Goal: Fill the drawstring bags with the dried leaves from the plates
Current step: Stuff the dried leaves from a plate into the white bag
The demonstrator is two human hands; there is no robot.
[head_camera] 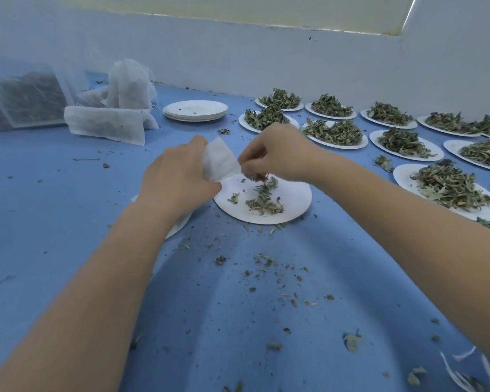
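Blue table (68,222) — full plates (402,142) right, filled bags (105,125), perhaps, left.

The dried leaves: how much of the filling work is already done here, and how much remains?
Done: filled bags lie at far left beside a stack of emptied plates. In hand: the left hand holds a small bag while the right hand pinches leaves from a nearly empty plate. Left: many heaped plates on the right.

A near-empty plate (292,199) lies mid-worktop (54,222); heaped plates (405,142) spread right and behind it, stacked plates (195,110) behind, filled bags (105,124) far left
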